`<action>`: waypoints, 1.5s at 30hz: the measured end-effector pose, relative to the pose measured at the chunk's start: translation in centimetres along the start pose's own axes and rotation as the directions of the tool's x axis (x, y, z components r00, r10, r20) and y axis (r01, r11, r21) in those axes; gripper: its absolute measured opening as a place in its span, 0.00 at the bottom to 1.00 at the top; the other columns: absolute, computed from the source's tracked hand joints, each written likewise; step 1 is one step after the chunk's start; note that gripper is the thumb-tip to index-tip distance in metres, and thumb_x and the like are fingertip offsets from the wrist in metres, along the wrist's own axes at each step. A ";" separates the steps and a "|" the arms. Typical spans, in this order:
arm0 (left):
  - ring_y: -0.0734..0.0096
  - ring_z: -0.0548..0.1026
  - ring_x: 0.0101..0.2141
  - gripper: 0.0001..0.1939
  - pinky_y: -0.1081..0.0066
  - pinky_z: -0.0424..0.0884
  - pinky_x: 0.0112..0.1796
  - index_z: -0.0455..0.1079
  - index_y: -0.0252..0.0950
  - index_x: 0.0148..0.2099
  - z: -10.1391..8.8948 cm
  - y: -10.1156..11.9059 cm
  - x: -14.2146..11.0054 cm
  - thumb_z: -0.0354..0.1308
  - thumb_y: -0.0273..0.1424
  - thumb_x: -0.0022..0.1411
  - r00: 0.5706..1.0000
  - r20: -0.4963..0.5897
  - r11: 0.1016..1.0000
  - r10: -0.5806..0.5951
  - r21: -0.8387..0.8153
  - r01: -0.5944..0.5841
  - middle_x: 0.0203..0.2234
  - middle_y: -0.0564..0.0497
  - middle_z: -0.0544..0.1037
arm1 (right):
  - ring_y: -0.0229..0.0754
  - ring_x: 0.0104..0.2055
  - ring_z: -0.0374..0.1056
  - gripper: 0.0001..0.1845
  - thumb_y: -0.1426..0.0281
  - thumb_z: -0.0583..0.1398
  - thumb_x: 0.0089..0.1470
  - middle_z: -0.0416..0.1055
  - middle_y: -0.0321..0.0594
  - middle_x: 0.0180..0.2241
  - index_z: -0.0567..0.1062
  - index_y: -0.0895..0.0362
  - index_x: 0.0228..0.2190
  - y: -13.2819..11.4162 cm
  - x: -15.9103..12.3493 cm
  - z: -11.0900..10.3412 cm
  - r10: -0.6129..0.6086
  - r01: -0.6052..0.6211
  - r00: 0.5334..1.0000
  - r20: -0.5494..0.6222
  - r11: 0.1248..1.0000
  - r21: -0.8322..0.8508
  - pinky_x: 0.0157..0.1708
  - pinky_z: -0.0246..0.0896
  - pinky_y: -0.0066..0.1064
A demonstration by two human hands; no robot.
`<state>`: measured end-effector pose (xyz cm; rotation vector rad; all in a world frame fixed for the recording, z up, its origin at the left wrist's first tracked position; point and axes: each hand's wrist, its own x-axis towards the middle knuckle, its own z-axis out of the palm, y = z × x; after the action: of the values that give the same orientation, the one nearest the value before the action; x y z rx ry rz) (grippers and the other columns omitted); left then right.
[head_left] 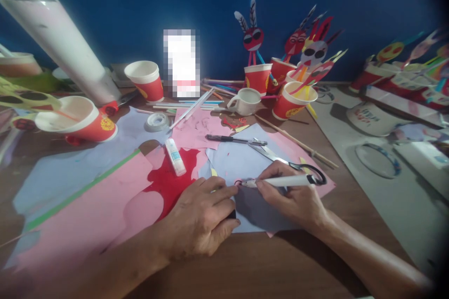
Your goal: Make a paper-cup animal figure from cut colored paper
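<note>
My right hand (293,198) grips a white marker (287,181) with a black end, its tip pointing left. At the tip lies a small pinkish paper piece (238,181) with a dark curved line. The curled fingers of my left hand (206,212) press that piece onto the pale blue paper (254,210). A small black object (232,215) shows under the left fingers, mostly hidden. Just beyond my right hand lie scissors (266,152) with black handles and a black pen (235,139). A glue stick (175,156) rests on red paper (187,163) beyond my left hand.
Red paper cups (257,79) holding paper-face figures (253,39) stand at the back right. Another cup (89,119) lies tipped at left. A tape roll (156,122), a white mug (245,101), a wooden stick (298,142) and pink sheets (87,210) surround the work area.
</note>
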<state>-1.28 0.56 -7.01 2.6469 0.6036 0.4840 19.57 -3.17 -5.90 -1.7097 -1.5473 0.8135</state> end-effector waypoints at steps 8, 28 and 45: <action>0.60 0.67 0.44 0.09 0.60 0.68 0.43 0.70 0.34 0.38 0.0 0.0 0.0 0.50 0.32 0.62 1.000 -0.022 1.000 0.013 -0.021 -0.013 0.46 0.48 0.74 | 0.33 0.10 0.61 0.09 0.65 0.58 0.49 0.66 0.33 0.16 0.69 0.57 0.23 0.0 0.1 0.2 -0.053 0.053 0.999 0.010 0.998 0.033 0.05 0.51 0.21; 0.62 0.69 0.44 0.08 0.61 0.68 0.43 0.67 0.34 0.41 -0.1 -0.1 -0.1 0.50 0.31 0.62 0.998 -0.062 0.999 -0.005 -0.046 0.002 0.45 0.48 0.74 | 0.35 0.16 0.65 0.07 0.69 0.58 0.50 0.66 0.32 0.15 0.69 0.56 0.23 -0.1 0.4 0.2 -0.118 0.117 0.991 0.068 0.993 0.017 0.13 0.58 0.23; 0.61 0.68 0.42 0.08 0.61 0.69 0.42 0.69 0.33 0.38 0.1 -0.1 0.2 0.50 0.31 0.62 0.999 -0.038 0.998 -0.027 -0.054 0.025 0.43 0.47 0.74 | 0.34 0.16 0.65 0.08 0.67 0.58 0.51 0.67 0.33 0.18 0.68 0.56 0.23 -0.3 0.4 0.2 -0.125 0.128 0.990 0.061 0.990 -0.053 0.12 0.57 0.22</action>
<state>-1.09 0.68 -7.14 2.5818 0.6271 0.5368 19.26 -2.74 -5.76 -1.6219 -1.7143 0.7668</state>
